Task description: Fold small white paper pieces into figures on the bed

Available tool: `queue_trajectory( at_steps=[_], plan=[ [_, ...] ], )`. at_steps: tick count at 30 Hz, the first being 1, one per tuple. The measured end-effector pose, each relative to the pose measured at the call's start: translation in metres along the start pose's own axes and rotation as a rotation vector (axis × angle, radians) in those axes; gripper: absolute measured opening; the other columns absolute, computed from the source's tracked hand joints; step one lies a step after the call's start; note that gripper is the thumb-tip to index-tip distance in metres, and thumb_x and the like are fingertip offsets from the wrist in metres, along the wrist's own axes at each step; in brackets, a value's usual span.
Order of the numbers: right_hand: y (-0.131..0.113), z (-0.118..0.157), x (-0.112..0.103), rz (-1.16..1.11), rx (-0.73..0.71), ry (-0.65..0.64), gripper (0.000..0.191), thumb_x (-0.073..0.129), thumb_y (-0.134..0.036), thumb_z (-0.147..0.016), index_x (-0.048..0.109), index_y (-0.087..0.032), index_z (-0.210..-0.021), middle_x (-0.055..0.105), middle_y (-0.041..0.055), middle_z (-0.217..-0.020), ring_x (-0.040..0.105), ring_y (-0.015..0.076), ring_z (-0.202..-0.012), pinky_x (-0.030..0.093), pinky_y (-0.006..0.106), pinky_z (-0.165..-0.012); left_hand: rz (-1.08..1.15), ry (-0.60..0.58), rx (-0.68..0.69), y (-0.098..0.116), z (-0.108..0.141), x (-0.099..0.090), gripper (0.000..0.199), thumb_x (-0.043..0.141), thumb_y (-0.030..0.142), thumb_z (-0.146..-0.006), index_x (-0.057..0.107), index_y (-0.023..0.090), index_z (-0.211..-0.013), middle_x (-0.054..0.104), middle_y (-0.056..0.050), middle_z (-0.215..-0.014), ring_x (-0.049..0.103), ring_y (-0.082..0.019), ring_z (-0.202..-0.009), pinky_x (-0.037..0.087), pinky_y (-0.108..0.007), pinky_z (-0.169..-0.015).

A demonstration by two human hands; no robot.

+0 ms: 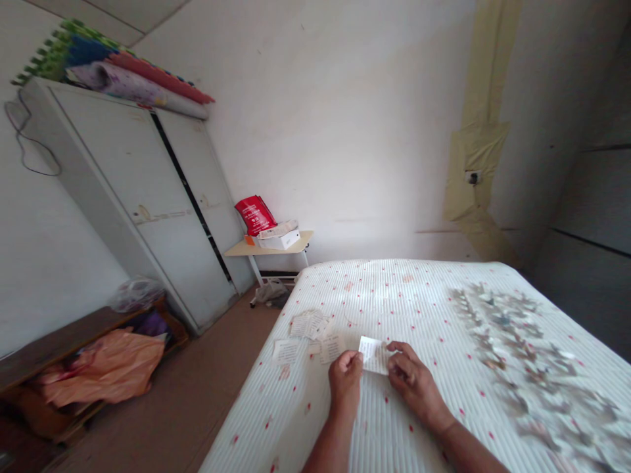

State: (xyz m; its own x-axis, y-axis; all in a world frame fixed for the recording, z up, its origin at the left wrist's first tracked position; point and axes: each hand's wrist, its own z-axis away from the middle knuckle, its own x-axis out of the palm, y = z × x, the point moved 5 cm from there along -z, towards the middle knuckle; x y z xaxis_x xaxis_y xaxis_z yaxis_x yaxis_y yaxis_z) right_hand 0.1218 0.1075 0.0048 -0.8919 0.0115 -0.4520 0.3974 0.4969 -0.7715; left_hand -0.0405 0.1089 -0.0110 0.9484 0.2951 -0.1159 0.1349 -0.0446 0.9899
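Rolled mats (148,92) atop grey cabinet (118,164); red bag (255,213), white box (280,242) on small table (238,249).

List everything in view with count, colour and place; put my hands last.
Held paper: one, white, between the hands
Loose papers: several overlapping, off-white, left on bed
Small pieces: many, mostly greyish, blurred, right on bed
Bed: one, white with red dots, centre
Cabinet: one, grey, left
Mats: several, green, blue, red, purple, atop cabinet
Table: one, tan-topped, beyond bed
Red bag: one, red, on table
Box: one, white, on table
Socket: one, white, far wall
Orange sheet: one, orange, lower left
Left hand: one, bare, pinching paper's left edge
Right hand: one, bare, at paper's right edge
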Motion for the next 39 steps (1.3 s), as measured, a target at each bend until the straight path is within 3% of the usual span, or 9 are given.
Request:
queue_trajectory(
  at_steps=[4,8,11,14,19,23,26,34,39],
  plan=[
    [0.004,-0.001,-0.007,0.006,0.015,0.106,0.012,0.046,-0.019,-0.074,0.053,-0.021,-0.084,0.056,0.0088,-0.102,0.057,0.0152,-0.072,0.048,0.027,-0.065,0.017,-0.001,0.005,-0.001,-0.001,0.001,0.028,0.055,0.038,-0.069,0.064,0.011,-0.070,0.052,0.001,-0.054,0.046,-0.011,-0.054,0.036,-0.021,-0.051],
    [0.006,-0.002,-0.010,0.015,-0.014,0.134,0.016,0.044,-0.015,-0.073,0.053,-0.020,-0.085,0.058,0.0082,-0.098,0.057,0.0181,-0.087,0.048,0.027,-0.070,0.041,-0.008,0.018,-0.003,-0.001,0.002,0.026,0.055,0.030,-0.068,0.065,0.012,-0.083,0.059,-0.001,-0.064,0.052,-0.013,-0.060,0.040,-0.021,-0.057],
    [0.008,-0.002,-0.010,0.036,-0.023,0.149,0.023,0.042,-0.013,-0.073,0.054,-0.020,-0.091,0.056,0.0090,-0.103,0.058,0.0173,-0.084,0.049,0.027,-0.069,0.051,-0.011,0.027,-0.003,0.000,0.003,0.030,0.055,0.028,-0.068,0.062,0.012,-0.092,0.059,0.000,-0.064,0.053,-0.013,-0.060,0.041,-0.021,-0.057],
    [0.005,0.001,-0.008,0.079,-0.039,0.112,0.034,0.042,-0.012,-0.074,0.054,-0.021,-0.105,0.051,0.0101,-0.114,0.058,0.0131,-0.072,0.050,0.026,-0.066,0.057,0.003,0.037,-0.003,0.001,0.003,0.039,0.055,0.026,-0.068,0.057,0.012,-0.104,0.057,0.002,-0.061,0.052,-0.012,-0.057,0.041,-0.021,-0.056],
    [-0.012,0.006,0.003,0.269,-0.156,-0.040,0.033,0.042,-0.012,-0.077,0.060,-0.023,-0.103,0.047,0.0086,-0.123,0.059,0.0145,-0.085,0.049,0.025,-0.073,-0.010,0.035,0.084,-0.005,0.002,0.002,0.045,0.051,0.025,-0.073,0.051,0.013,-0.117,0.057,0.003,-0.060,0.053,-0.011,-0.057,0.043,-0.021,-0.058],
    [-0.011,0.004,0.005,0.407,-0.132,-0.035,0.027,0.039,-0.015,-0.082,0.066,-0.020,-0.082,0.054,0.0078,-0.116,0.059,0.0127,-0.073,0.047,0.023,-0.065,-0.108,0.002,0.137,-0.005,0.003,0.002,0.039,0.046,0.023,-0.077,0.058,0.017,-0.113,0.067,-0.002,-0.079,0.060,-0.014,-0.071,0.047,-0.023,-0.069],
    [-0.003,0.002,0.002,0.432,-0.106,0.016,0.027,0.039,-0.015,-0.081,0.066,-0.020,-0.081,0.058,0.0075,-0.111,0.060,0.0143,-0.075,0.047,0.023,-0.065,-0.156,-0.031,0.176,-0.003,0.004,0.004,0.032,0.043,0.022,-0.078,0.066,0.018,-0.101,0.069,-0.004,-0.096,0.062,-0.016,-0.088,0.047,-0.025,-0.081],
    [0.008,0.001,-0.002,0.465,-0.032,-0.029,0.031,0.035,-0.016,-0.081,0.066,-0.019,-0.084,0.057,0.0095,-0.113,0.061,0.0165,-0.081,0.047,0.025,-0.069,-0.408,-0.079,0.196,0.007,0.009,0.010,0.031,0.042,0.014,-0.075,0.069,0.021,-0.090,0.071,-0.002,-0.091,0.064,-0.015,-0.086,0.047,-0.026,-0.083],
    [0.006,-0.002,-0.008,0.489,0.046,-0.049,0.028,0.041,-0.013,-0.077,0.068,-0.020,-0.078,0.060,0.0086,-0.107,0.057,0.0205,-0.095,0.045,0.027,-0.078,-0.601,-0.148,0.232,0.012,0.013,0.013,0.032,0.043,0.012,-0.075,0.069,0.022,-0.091,0.070,-0.002,-0.090,0.062,-0.015,-0.086,0.045,-0.027,-0.083]
  ],
)
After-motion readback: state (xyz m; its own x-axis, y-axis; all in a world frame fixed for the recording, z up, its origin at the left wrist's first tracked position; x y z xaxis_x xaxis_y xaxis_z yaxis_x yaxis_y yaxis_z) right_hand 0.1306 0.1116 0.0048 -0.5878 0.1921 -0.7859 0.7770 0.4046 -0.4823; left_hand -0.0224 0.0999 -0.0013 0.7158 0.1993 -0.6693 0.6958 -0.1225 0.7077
